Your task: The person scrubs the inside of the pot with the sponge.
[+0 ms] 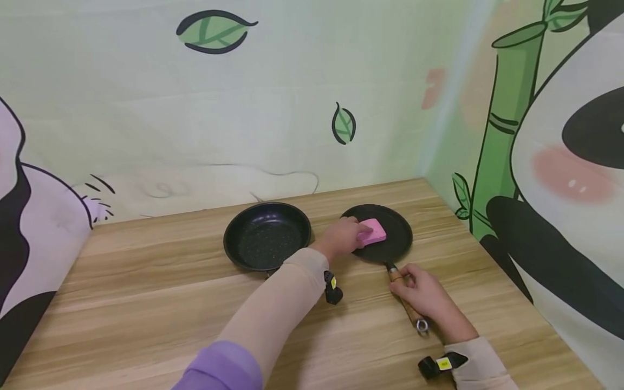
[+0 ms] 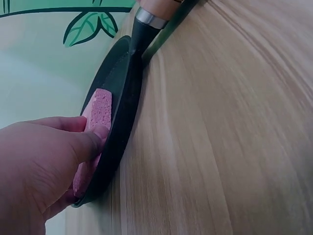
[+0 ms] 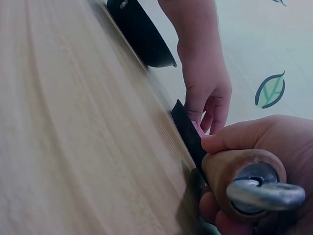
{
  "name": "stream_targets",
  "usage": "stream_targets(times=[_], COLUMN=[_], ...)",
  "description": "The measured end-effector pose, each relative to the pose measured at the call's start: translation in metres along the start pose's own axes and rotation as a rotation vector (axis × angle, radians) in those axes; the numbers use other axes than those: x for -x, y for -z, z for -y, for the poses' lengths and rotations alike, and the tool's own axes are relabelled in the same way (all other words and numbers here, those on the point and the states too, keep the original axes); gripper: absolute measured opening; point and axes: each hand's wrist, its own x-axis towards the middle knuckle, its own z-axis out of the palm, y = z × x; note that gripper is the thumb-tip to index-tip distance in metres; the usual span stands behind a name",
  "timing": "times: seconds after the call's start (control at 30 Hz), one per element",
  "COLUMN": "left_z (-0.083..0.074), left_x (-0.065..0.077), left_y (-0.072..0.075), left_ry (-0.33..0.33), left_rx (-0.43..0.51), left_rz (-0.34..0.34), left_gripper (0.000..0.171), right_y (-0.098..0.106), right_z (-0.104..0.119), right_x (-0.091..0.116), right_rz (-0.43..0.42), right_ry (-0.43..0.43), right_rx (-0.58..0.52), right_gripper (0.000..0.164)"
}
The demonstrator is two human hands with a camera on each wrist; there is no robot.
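A pink sponge [image 1: 374, 232] lies on the cooking surface of a flat black crepe pan [image 1: 397, 235]. My left hand [image 1: 341, 236] pinches the sponge between thumb and fingers, reaching in from the pan's left side. In the left wrist view, the sponge [image 2: 101, 108] is pressed against the inside of the pan [image 2: 128, 110]. My right hand [image 1: 430, 291] grips the pan's wooden handle [image 1: 412, 313], which points toward me. The handle's metal hanging ring [image 3: 266, 195] shows up close in the right wrist view.
To the left stands a deeper black frying pan [image 1: 265, 238], partly behind my left forearm. Both pans rest on a wood-grain table [image 1: 161, 281]. Walls printed with pandas, bamboo and leaves [image 1: 345, 123] rise at the back and sides.
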Motion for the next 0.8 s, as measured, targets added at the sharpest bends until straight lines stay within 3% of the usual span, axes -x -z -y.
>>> stream_targets(times=[0.53, 0.8], left_z=[-0.003, -0.014], left_x=[0.007, 0.011], left_y=[0.008, 0.011], left_ry=[-0.021, 0.000], left_rx=[-0.059, -0.016], left_rz=[0.041, 0.053], left_gripper=[0.049, 0.047], right_y=[-0.001, -0.001], right_z=[0.001, 0.001], right_x=[-0.001, -0.001], right_rz=[-0.009, -0.003], right_ry=[0.008, -0.001], right_rx=[0.013, 0.012], right_gripper=[0.029, 0.029])
